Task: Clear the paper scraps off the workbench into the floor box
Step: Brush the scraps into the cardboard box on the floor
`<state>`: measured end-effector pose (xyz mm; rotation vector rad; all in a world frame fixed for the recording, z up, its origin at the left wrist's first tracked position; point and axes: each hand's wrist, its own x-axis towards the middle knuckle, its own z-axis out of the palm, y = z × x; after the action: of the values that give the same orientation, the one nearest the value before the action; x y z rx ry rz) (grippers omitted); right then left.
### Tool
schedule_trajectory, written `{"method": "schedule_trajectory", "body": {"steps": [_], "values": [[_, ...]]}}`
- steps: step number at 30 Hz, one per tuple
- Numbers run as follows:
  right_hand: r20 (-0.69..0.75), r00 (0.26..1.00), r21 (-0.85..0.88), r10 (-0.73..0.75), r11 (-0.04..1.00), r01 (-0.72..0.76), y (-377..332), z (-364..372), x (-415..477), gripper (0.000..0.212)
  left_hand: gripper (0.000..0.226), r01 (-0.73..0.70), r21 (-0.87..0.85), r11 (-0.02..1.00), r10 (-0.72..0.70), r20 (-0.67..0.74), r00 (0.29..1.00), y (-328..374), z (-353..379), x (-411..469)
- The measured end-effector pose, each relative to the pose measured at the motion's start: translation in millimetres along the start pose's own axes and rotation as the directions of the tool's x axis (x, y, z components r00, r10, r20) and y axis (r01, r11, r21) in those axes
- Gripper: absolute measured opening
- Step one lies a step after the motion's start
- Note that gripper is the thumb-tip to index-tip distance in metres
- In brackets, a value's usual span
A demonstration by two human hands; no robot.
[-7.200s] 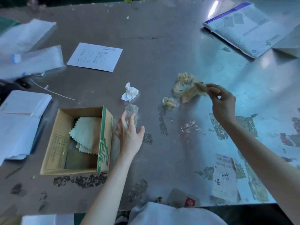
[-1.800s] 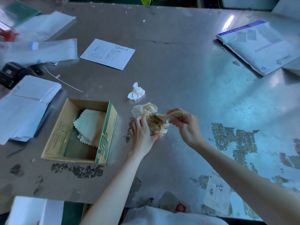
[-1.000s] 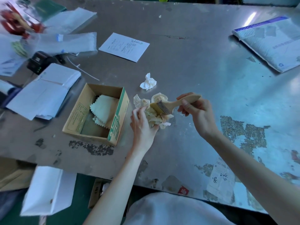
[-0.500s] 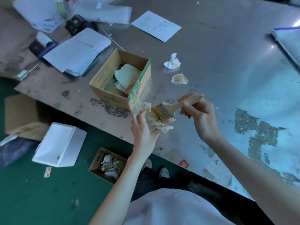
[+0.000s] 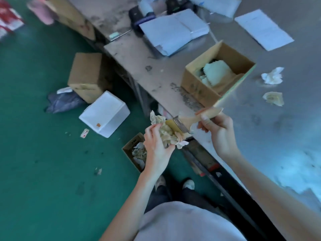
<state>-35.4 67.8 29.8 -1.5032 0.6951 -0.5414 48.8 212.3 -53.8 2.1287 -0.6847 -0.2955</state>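
Observation:
My left hand [image 5: 157, 146] grips a wad of crumpled yellowish paper scraps [image 5: 166, 132] just off the near edge of the metal workbench [image 5: 271, 133]. Directly below it on the green floor sits the small open floor box [image 5: 132, 150], partly hidden by my hand, with scraps inside. My right hand [image 5: 218, 129] holds a wooden-handled brush [image 5: 189, 121], its bristles pressed against the wad. Two scraps lie on the bench: a white one [image 5: 272, 76] and a yellowish one [image 5: 273, 98].
An open cardboard box [image 5: 196, 84] with pale cloth pieces stands on the bench near the edge. Stacked white papers [image 5: 173, 30] and a printed sheet [image 5: 263, 29] lie beyond. On the floor are a white foam box [image 5: 104, 117], a closed carton [image 5: 85, 75], and my feet.
Both hands carried the wad and brush from over the bench edge out above the floor box. My view swung down and left, showing more floor.

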Motion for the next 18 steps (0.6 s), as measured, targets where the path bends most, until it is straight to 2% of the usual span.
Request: {"method": "schedule_trajectory", "body": {"steps": [4,9,14,18], "values": [[0.112,0.993,0.011,0.032,0.999,-0.034,13.0,54.2,8.8,0.012,0.07,0.114,0.027,0.993,-0.113,-0.051,0.992,-41.2,-28.4,-0.1],[0.183,0.977,0.005,0.112,0.993,-0.115,38.1,94.9,16.4,0.012,0.072,0.265,0.027,0.964,-0.262,-0.095,0.96,-77.0,-36.7,-7.8],[0.226,0.957,-0.037,0.18,0.984,-0.176,92.0,130.2,28.3,0.013,0.071,0.4,0.035,0.916,-0.395,-0.102,0.913,-131.5,-24.8,-7.9],[0.246,0.945,-0.1,0.215,0.976,-0.196,156.7,156.3,41.2,0.013,0.07,0.451,0.08,0.889,-0.445,-0.077,0.892,-192.6,1.6,-1.7]]}}
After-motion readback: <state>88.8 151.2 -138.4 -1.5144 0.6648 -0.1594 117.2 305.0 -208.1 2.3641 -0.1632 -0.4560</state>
